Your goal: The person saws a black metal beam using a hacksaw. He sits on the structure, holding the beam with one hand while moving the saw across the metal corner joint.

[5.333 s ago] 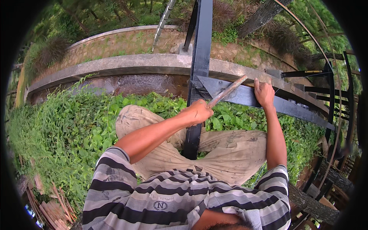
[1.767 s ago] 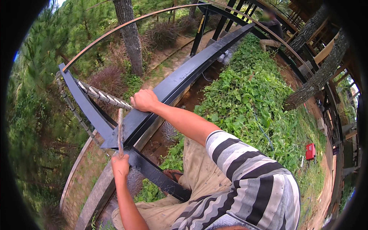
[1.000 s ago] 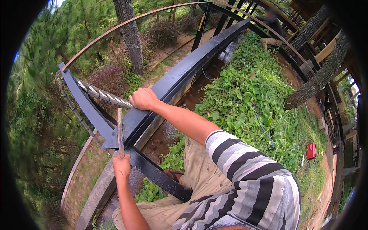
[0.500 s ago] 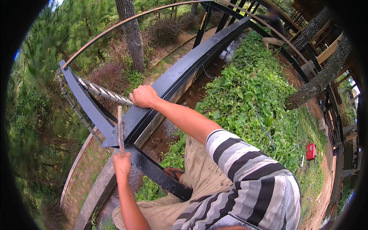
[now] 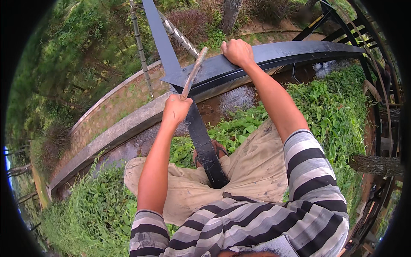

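My left hand [image 5: 175, 110] is closed around the lower end of a worn, pale brown stick [image 5: 195, 70], which slants up and to the right over the beam joint. My right hand [image 5: 239, 52] grips the far edge of a long dark grey metal beam [image 5: 295, 51], its fingertips hidden behind that edge. Another grey beam [image 5: 165, 38] meets it at a pointed corner near the stick. A narrower black beam [image 5: 205, 150] runs from the joint down between my legs, over my sandalled foot [image 5: 219, 148].
Under the beams lie a water channel [image 5: 237, 98] and a curved concrete kerb [image 5: 115, 135]. Leafy ground cover [image 5: 325, 100] spreads on both sides of me. A bamboo pole [image 5: 140, 47] stands beyond the joint. Tree trunks [image 5: 376, 165] and dark framework are at the right.
My view has swung left, so the beams and both hands appear further right and higher. Both hands keep their holds, and the stick now leans right instead of standing nearly upright.
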